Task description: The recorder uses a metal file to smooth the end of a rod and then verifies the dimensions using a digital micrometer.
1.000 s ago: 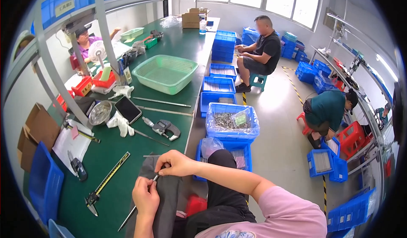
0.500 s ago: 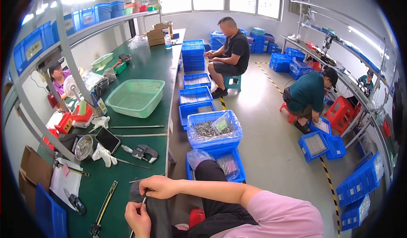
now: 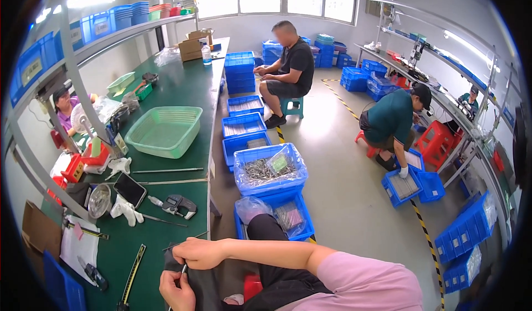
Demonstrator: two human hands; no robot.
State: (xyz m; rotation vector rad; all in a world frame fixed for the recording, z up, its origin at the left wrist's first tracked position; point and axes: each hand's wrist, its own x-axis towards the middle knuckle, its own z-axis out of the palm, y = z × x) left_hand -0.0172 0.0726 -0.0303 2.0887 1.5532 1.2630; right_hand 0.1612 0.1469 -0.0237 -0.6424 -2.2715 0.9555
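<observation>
At the near table edge, my left hand [image 3: 177, 293] is closed around a thin metal rod [image 3: 184, 268], whose lower end shows below the fingers. My right hand [image 3: 198, 254] pinches at the rod's upper end, its fingertips partly hidden. A second slender dark rod [image 3: 198, 235] shows behind the right hand, lying at the table edge; whether the hand touches it I cannot tell. Dark grey cloth [image 3: 204, 289] lies under both hands. On the green table [image 3: 160, 208] nearby are a digital micrometer [image 3: 176, 205], a caliper [image 3: 133, 272] and a white glove [image 3: 127, 210].
A green basket [image 3: 166, 132] and a phone-like black device [image 3: 130, 189] are on the table. Beside my knee stands a blue crate [image 3: 271, 188] of metal parts in plastic. One person [image 3: 293, 67] sits ahead; another [image 3: 392, 120] bends over crates at right.
The whole view has shifted slightly, with things sitting further left. My hands keep their hold on the rod. The person at right now reaches a gloved hand to the nearer crate.
</observation>
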